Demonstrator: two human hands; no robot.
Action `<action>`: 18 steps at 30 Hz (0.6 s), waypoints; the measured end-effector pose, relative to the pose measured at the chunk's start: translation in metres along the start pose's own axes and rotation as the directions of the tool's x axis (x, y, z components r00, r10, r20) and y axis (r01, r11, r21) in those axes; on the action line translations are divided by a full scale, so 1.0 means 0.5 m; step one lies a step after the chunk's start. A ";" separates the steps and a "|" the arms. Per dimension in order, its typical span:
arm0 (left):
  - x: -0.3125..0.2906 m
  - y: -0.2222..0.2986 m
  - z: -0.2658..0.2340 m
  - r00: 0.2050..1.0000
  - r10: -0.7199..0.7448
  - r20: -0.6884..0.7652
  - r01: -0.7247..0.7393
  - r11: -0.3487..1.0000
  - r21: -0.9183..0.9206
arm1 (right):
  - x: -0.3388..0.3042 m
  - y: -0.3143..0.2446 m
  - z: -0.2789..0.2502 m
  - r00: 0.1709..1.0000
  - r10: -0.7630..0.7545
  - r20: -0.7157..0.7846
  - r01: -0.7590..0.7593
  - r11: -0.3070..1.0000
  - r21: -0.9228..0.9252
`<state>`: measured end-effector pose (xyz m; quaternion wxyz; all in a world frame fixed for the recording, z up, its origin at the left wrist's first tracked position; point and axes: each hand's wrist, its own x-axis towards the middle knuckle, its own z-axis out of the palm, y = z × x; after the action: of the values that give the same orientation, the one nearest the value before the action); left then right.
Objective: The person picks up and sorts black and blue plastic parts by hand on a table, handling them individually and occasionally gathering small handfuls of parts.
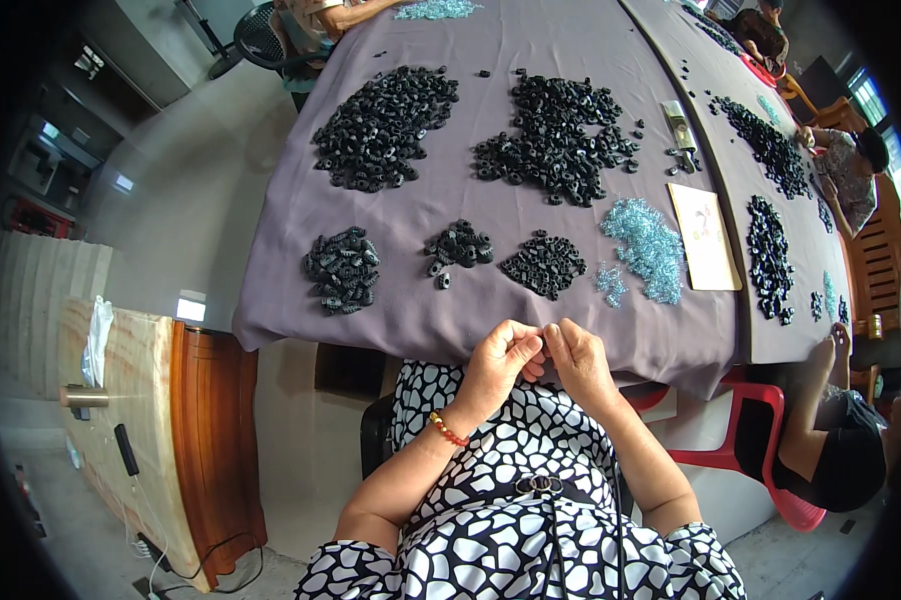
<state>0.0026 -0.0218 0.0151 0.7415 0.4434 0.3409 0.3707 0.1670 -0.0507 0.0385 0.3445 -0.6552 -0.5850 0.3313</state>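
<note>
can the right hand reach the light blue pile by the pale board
Probably yes: the light blue pile lies slightly beyond the right hand, with mostly cloth between. The left hand meets it at the fingertips, though, so they'd likely have to part first.

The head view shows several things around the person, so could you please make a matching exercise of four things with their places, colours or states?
1. Bracelet
2. Tablecloth
3. Pile just left of the pale card
4. Left hand

A. Light blue
B. Close against the right hand
C. Around the left wrist
D. Greyish purple

Right pairs: 1-C, 2-D, 3-A, 4-B
</note>
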 end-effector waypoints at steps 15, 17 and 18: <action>-0.010 0.024 0.035 0.979 0.122 -0.165 -0.053 0.926 0.374 | -0.001 0.005 0.013 0.955 -0.263 -0.137 0.242 0.958 -0.156; -0.009 0.021 0.034 0.956 0.272 -0.108 -0.179 0.837 0.517 | -0.002 0.010 0.011 0.958 -0.257 -0.125 0.237 0.959 -0.157; -0.008 0.020 0.033 0.956 0.272 -0.109 -0.179 0.837 0.517 | -0.003 0.013 0.010 0.961 -0.251 -0.114 0.232 0.960 -0.158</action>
<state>0.0118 -0.0287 0.0312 0.5181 0.6231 0.4353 0.3922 0.1663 -0.0523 0.0306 0.3727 -0.6223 -0.6588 0.1995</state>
